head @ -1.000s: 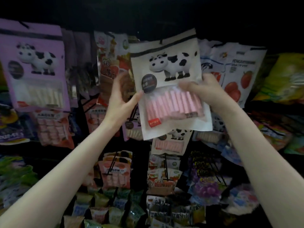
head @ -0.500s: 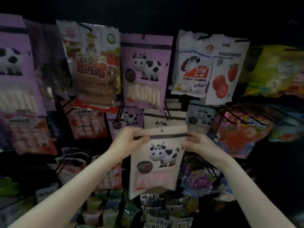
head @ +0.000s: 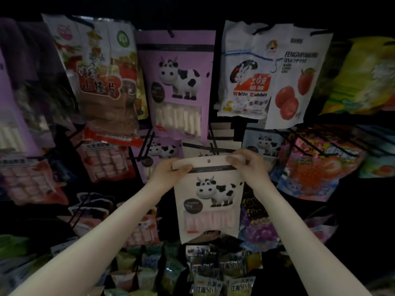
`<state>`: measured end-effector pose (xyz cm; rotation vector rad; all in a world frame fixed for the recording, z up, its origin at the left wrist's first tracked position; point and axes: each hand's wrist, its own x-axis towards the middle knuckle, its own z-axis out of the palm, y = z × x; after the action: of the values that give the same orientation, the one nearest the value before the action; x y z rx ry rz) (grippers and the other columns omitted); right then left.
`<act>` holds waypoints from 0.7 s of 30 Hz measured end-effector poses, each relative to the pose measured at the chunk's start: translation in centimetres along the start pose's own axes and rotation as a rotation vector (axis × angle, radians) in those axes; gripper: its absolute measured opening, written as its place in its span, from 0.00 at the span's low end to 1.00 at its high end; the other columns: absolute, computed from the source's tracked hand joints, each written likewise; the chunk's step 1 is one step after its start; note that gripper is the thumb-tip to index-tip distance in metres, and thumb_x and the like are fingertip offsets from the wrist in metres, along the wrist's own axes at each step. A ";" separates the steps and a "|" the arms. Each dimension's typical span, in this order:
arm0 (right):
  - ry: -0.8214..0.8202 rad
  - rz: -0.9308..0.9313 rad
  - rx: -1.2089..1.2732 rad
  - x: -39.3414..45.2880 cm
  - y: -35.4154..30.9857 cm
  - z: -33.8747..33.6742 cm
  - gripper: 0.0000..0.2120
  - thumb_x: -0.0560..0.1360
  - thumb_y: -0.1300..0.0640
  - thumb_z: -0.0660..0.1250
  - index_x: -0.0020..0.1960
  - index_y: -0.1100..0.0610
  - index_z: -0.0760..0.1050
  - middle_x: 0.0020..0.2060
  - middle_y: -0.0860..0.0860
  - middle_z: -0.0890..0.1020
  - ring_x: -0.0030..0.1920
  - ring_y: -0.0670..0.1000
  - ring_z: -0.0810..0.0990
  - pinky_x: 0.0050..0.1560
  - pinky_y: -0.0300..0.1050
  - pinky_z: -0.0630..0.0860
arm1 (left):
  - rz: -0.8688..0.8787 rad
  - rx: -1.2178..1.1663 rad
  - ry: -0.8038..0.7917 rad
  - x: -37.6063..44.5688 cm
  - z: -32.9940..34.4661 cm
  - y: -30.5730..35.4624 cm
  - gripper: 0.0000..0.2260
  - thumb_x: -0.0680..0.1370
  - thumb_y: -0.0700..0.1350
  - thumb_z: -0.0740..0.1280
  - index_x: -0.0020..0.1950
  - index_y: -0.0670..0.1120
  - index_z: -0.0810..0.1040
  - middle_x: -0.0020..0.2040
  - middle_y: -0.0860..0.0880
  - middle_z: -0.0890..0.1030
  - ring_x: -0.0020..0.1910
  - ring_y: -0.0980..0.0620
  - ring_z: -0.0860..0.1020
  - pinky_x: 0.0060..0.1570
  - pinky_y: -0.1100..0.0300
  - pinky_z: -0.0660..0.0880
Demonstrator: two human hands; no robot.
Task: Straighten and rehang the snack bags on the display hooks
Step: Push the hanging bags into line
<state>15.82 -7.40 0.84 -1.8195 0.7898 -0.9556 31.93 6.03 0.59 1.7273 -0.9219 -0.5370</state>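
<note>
I hold a cream cow-print snack bag (head: 208,197) upright in front of the middle row of the display. My left hand (head: 168,175) pinches its top left corner and my right hand (head: 249,165) pinches its top right corner. The bag's hang hole (head: 208,161) sits just below a black display hook (head: 213,149) that carries several matching cream bags (head: 222,135). I cannot tell whether the hole touches the hook. Pink sticks show through the bag's window.
A purple cow bag (head: 177,86) hangs right above, with a White Rabbit bag (head: 245,77) and a tomato-print bag (head: 297,82) to its right. Bare hooks (head: 310,146) jut out at right. Small packets (head: 209,272) fill the bottom row.
The view has closed in on the display. The cream bag has come down from the top row to the middle row, and both hands have shifted to pinch its top corners.
</note>
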 end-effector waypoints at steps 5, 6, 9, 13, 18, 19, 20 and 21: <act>0.058 0.005 -0.070 2.2 0.3 0.0 0.02 0.74 0.58 0.69 0.44 0.56 0.77 0.37 0.42 0.76 0.39 0.42 0.73 0.39 0.34 0.71 | -0.003 -0.022 0.099 2.3 1.5 0.4 0.02 0.76 0.44 0.68 0.45 0.46 0.78 0.38 0.54 0.79 0.36 0.60 0.77 0.29 0.72 0.72; 0.057 0.024 -0.073 2.5 0.5 0.1 0.02 0.74 0.58 0.69 0.44 0.56 0.77 0.37 0.43 0.76 0.40 0.44 0.74 0.42 0.39 0.72 | 0.002 -0.010 0.096 2.7 1.7 0.5 0.02 0.76 0.43 0.67 0.45 0.46 0.78 0.38 0.54 0.79 0.35 0.59 0.76 0.28 0.73 0.71; 0.043 0.051 -0.094 3.1 0.9 0.0 0.02 0.73 0.59 0.70 0.44 0.57 0.78 0.40 0.48 0.78 0.46 0.47 0.75 0.48 0.42 0.72 | 0.026 0.071 0.083 3.6 2.1 0.3 0.03 0.76 0.44 0.68 0.47 0.45 0.79 0.43 0.50 0.79 0.42 0.54 0.77 0.33 0.68 0.70; 0.029 0.051 -0.126 3.4 1.4 -0.6 0.01 0.74 0.59 0.69 0.44 0.56 0.77 0.43 0.50 0.78 0.47 0.48 0.75 0.47 0.40 0.71 | 0.057 0.140 0.070 4.1 2.2 0.0 0.06 0.76 0.44 0.68 0.48 0.43 0.80 0.43 0.49 0.79 0.39 0.56 0.76 0.31 0.72 0.69; 0.085 -0.004 -0.286 4.2 1.3 0.5 0.07 0.75 0.59 0.68 0.51 0.62 0.79 0.45 0.51 0.78 0.46 0.47 0.75 0.39 0.31 0.67 | 0.038 0.177 0.130 5.4 2.6 -0.4 0.09 0.76 0.44 0.67 0.51 0.40 0.81 0.49 0.42 0.82 0.49 0.45 0.80 0.44 0.58 0.74; 0.110 -0.023 -0.349 4.3 1.3 0.8 0.09 0.76 0.58 0.67 0.52 0.62 0.79 0.46 0.52 0.79 0.47 0.49 0.76 0.38 0.33 0.67 | 0.045 0.225 0.164 5.7 2.8 -0.4 0.09 0.77 0.43 0.65 0.50 0.39 0.81 0.49 0.41 0.82 0.50 0.43 0.79 0.44 0.57 0.73; 0.131 -0.034 -0.401 4.4 1.4 1.1 0.10 0.76 0.57 0.66 0.53 0.62 0.79 0.47 0.54 0.80 0.48 0.51 0.78 0.41 0.36 0.69 | 0.042 0.279 0.204 5.9 2.9 -0.4 0.09 0.78 0.42 0.63 0.51 0.38 0.80 0.50 0.40 0.82 0.50 0.43 0.79 0.43 0.58 0.71; 0.146 -0.046 -0.452 4.5 1.5 1.2 0.10 0.77 0.57 0.65 0.54 0.62 0.78 0.50 0.57 0.81 0.51 0.54 0.78 0.44 0.39 0.71 | 0.031 0.325 0.240 6.0 2.9 -0.4 0.09 0.78 0.40 0.61 0.52 0.38 0.80 0.51 0.40 0.81 0.51 0.43 0.78 0.42 0.59 0.70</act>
<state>18.87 -11.14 0.35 -2.1760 1.1296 -1.0060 33.52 -0.36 -0.25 2.0133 -0.8962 -0.1570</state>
